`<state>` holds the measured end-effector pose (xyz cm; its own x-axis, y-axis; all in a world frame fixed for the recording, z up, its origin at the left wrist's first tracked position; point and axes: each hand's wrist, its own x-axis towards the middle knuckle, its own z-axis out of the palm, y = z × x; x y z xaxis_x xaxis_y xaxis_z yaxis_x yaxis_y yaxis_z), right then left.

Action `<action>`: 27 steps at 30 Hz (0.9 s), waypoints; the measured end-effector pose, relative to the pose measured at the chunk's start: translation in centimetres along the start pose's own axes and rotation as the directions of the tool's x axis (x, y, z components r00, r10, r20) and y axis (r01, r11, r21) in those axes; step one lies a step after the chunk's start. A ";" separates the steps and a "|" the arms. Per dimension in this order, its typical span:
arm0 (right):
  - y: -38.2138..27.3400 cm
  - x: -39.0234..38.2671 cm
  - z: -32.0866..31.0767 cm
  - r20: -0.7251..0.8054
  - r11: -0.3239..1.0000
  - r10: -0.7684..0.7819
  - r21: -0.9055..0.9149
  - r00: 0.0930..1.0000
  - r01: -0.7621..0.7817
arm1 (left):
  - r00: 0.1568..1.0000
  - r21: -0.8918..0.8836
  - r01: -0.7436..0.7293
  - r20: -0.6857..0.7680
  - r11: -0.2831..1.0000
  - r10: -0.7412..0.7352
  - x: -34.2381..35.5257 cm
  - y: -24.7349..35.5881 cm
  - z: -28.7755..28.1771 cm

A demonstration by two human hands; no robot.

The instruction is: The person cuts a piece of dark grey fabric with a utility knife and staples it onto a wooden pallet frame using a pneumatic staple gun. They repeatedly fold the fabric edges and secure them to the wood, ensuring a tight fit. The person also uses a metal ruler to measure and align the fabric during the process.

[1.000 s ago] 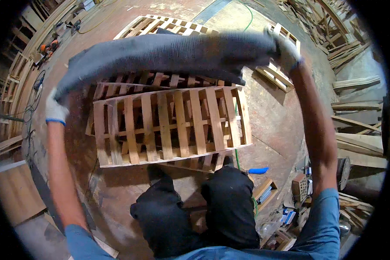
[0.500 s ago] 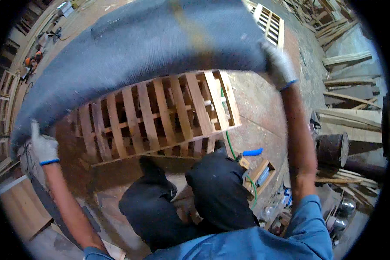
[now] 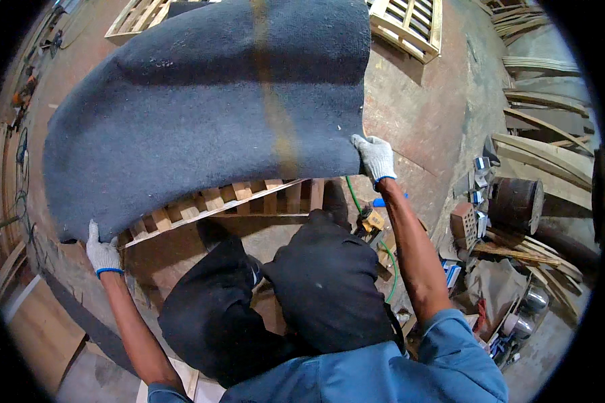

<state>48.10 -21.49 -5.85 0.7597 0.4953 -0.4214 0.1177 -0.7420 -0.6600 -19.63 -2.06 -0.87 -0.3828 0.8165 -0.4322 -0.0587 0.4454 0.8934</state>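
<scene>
A large grey-blue carpet sheet [image 3: 181, 121] with a brownish stripe spreads out in front of me. Its near left corner is gripped by my left hand [image 3: 103, 248], gloved in white with a blue cuff; the thumb lies on top and the other fingers are mostly hidden. My right hand [image 3: 375, 157], in a matching glove, pinches the near right corner. Under the carpet stands a wooden slatted pallet [image 3: 212, 200], of which only the near edge and slat ends show. The carpet covers the rest.
Beside my right knee are a yellow tool [image 3: 370, 220] and a green hose [image 3: 391, 265]. Other pallets [image 3: 410, 27] stand beyond the carpet. To the right lie a rusty drum [image 3: 515, 205], a perforated brick [image 3: 462, 225] and wooden planks [image 3: 544, 158]. A board [image 3: 44, 329] lies at lower left.
Both hands have come down and closer to me with the carpet's near edge. The right hand has also moved left. The carpet now hides most of the pallet's slats.
</scene>
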 end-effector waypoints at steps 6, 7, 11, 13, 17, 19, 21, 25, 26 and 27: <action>1.7 2.1 0.4 -0.110 0.956 -0.262 -0.169 0.959 0.241 | 0.997 0.106 -0.078 -0.003 0.991 0.078 -1.8 -1.9 -1.5; 1.5 2.3 0.4 -0.117 0.944 -0.257 -0.241 0.959 0.224 | 0.998 0.063 -0.041 -0.055 0.997 0.045 -2.5 -1.8 -0.7; -1.4 0.1 -0.5 -0.068 0.950 -0.216 -0.246 0.974 0.194 | 0.992 0.060 0.029 -0.126 0.998 -0.021 -5.3 0.3 -0.4; -0.2 0.9 -0.2 -0.073 0.891 -0.273 -0.395 0.959 0.224 | 0.991 0.127 0.045 -0.132 0.991 -0.028 -5.0 -1.2 -1.2; 1.3 1.2 0.5 -0.090 0.820 -0.372 -0.499 0.924 0.281 | 0.973 0.145 0.122 -0.210 0.982 -0.090 -5.5 -3.5 -1.2; 1.3 1.3 0.5 -0.072 0.818 -0.386 -0.489 0.920 0.305 | 0.980 0.156 0.082 -0.193 0.984 -0.051 -6.7 -3.3 -1.3; 1.2 0.8 0.5 -0.053 0.816 -0.339 -0.513 0.939 0.266 | 0.977 0.157 0.098 -0.202 0.983 -0.065 -7.5 -2.4 -1.6; 2.4 0.3 0.6 -0.042 0.790 -0.399 -0.524 0.916 0.320 | 0.963 0.176 0.186 -0.225 0.967 -0.145 -7.7 -2.3 -3.7; 2.6 -0.1 0.9 -0.045 0.788 -0.387 -0.536 0.921 0.304 | 0.958 0.210 0.176 -0.261 0.962 -0.118 -8.2 -2.8 -3.6; 2.5 0.1 1.2 -0.052 0.774 -0.412 -0.547 0.910 0.319 | 0.951 0.244 0.167 -0.296 0.955 -0.091 -8.4 -3.1 -3.5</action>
<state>47.67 -22.78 -8.29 0.6757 0.7329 -0.0794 0.6835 -0.6632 -0.3049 -19.48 -11.61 0.43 -0.6316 0.6271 -0.4559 0.1048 0.6517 0.7512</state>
